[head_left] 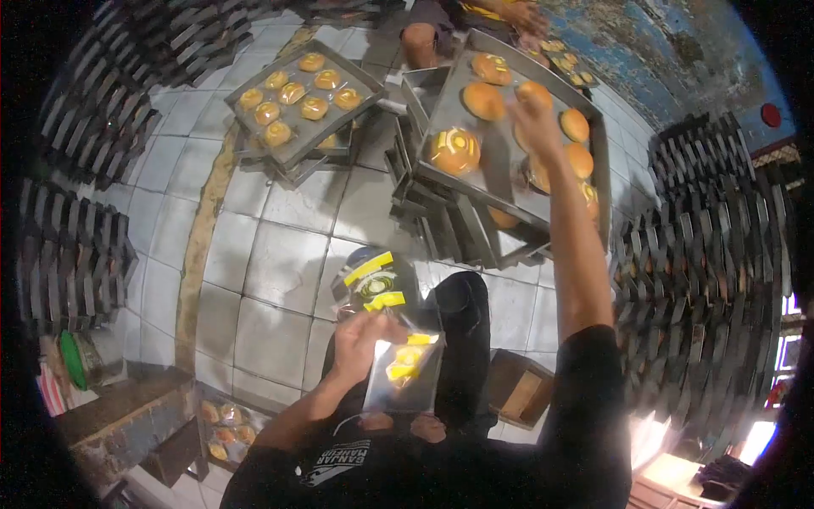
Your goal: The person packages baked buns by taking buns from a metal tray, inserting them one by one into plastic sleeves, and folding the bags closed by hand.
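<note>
Fingers of my right hand [534, 123] curl, blurred, at a bun [532, 91] in the metal tray [494, 148]; from this remote view I cannot tell whether they grip it. I judge it light and soft, easily dented, best cupped by its sides. My left hand [365, 339], half closed, meets the clear plastic packaging [405, 369], thin and probably slippery; its hold is unclear.

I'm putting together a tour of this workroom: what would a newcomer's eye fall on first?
Probably the big metal tray of golden buns, right of centre at the top, with the person's right hand over it. Next, the yellow-marked plastic packet at the left hand, below centre. Dark, staggered stacks rise along both sides.
</note>
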The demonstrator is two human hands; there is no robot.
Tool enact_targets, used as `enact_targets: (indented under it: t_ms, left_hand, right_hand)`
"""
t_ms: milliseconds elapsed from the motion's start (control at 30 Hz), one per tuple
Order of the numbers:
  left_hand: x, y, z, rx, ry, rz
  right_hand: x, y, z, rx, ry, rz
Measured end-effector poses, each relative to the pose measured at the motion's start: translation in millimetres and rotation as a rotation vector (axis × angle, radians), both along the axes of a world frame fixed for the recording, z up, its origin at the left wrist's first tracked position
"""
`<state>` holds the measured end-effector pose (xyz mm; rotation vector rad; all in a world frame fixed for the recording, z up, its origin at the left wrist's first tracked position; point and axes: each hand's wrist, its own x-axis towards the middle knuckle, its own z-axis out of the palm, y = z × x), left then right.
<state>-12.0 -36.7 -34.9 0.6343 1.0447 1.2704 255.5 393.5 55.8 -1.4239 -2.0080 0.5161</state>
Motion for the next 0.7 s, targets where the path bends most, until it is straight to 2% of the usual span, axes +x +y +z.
enact_targets:
  t_ms: [33, 100, 133, 167, 233, 300, 333, 433, 467, 500, 533, 600, 667, 700]
  left_hand:
    - [0, 1, 3, -0.015, -0.037, 0.003]
    - [-2, 5, 9, -0.021, -0.028, -0.010]
    - [-1, 6, 10, -0.022, -0.021, -0.011]
    - [-1, 5, 9, 0.019, -0.009, -0.017]
    - [1, 8, 7, 0.024, -0.026, 0.003]
    - [-1, 10, 11, 0.038, -0.059, -0.005]
    - [0, 11, 11, 0.041, -0.052, -0.009]
    - [5, 11, 7, -0.032, -0.098, 0.034]
    - [3, 12, 11, -0.039, -0.080, 0.034]
    - [1, 20, 15, -0.075, -0.208, 0.072]
    - [-2, 26, 19, -0.113, -0.344, 0.118]
    - [-15, 47, 19, -0.130, -0.376, 0.202]
    - [-26, 68, 20, -0.133, -0.413, 0.280]
    - [-29, 77, 21, -0.148, -0.444, 0.309]
  right_hand:
    - [14, 12, -6, -0.010, -0.004, -0.002]
    - [52, 51, -18, -0.017, -0.155, -0.208]
    - [79, 72, -34, -0.006, -0.154, -0.203]
    - [109, 94, -61, -0.068, -0.414, -0.154]
    - [100, 97, -58, -0.125, -0.674, -0.081]
    - [66, 45, -8, -0.442, -0.078, -0.171]
    - [59, 24, -6, -0.439, -0.071, -0.172]
    - [46, -35, 5, -0.214, -0.070, 0.049]
    - [40, -53, 13, -0.090, -0.115, 0.022]
    - [28, -68, 27, 0.046, -0.163, 0.002]
    - [17, -90, 39, 0.048, -0.154, 0.018]
    - [-6, -152, 65, -0.068, 0.489, -0.020]
    - [-42, -237, 78, -0.263, 0.787, 0.034]
    - [-53, -273, 71, -0.234, 0.682, 0.067]
